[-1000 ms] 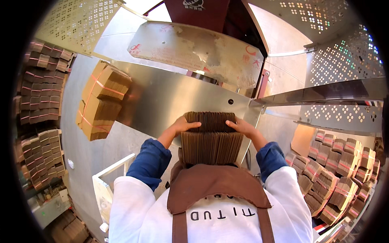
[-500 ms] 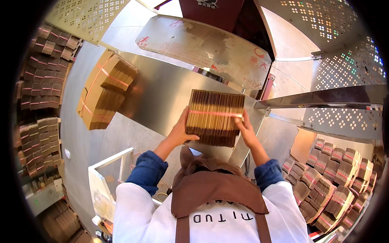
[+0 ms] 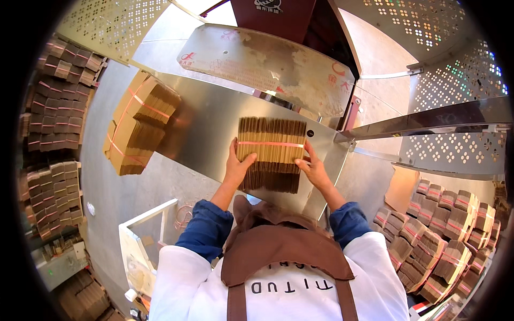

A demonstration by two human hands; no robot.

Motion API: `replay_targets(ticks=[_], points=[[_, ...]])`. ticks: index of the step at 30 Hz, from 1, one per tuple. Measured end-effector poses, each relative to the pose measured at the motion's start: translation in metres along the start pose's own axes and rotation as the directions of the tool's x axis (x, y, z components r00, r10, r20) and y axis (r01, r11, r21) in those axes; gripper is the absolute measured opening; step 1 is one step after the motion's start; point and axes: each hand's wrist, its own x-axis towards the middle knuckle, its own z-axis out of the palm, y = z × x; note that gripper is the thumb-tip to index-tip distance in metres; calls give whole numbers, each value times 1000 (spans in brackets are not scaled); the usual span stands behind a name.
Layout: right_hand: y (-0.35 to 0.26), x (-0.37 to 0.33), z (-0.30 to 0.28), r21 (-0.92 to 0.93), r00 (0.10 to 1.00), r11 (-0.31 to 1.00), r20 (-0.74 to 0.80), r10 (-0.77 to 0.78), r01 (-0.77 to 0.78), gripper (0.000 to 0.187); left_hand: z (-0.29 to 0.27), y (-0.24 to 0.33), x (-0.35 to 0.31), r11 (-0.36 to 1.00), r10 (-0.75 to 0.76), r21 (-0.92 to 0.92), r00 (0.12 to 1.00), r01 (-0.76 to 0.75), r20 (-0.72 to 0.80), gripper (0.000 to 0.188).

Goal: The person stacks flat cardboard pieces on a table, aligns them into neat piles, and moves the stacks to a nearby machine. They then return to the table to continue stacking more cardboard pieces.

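Far left: stacked brown cardboard bundles (image 3: pixel 58 115). Next, tied tan cardboard stack (image 3: pixel 140 125) at left end of steel table (image 3: pixel 203 123). Left hand (image 3: pixel 236 167) grasps left side of pink-strapped cardboard bundle (image 3: pixel 272 160), thumb on its near face. Bundle sits over table's near right part, strap running across; can't tell if table bears it. Right hand (image 3: pixel 315 167) grasps its right side, fingers bent. Far right: more strapped bundles (image 3: pixel 441 230), piled.

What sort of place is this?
Probably a packaging workshop or small factory handling cardboard. The person's left hand and right hand hold a banded cardboard bundle at a metal worktable, and more banded stacks stand at both sides.
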Motion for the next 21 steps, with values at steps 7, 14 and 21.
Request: replay_targets(ticks=[7,14,21], points=[[-6,11,-22,-339,975,919,-23,-223,202,73,0,11,2,999,-15,-45,1000,15,1,88],[-18,25,-40,-150,990,981,82,-115,126,59,-18,4,11,991,110,67,993,-112,34,73],[-18,32,-44,-276,987,953,127,-93,125,54,-29,4,20,995,101,7,991,-102,92,70]])
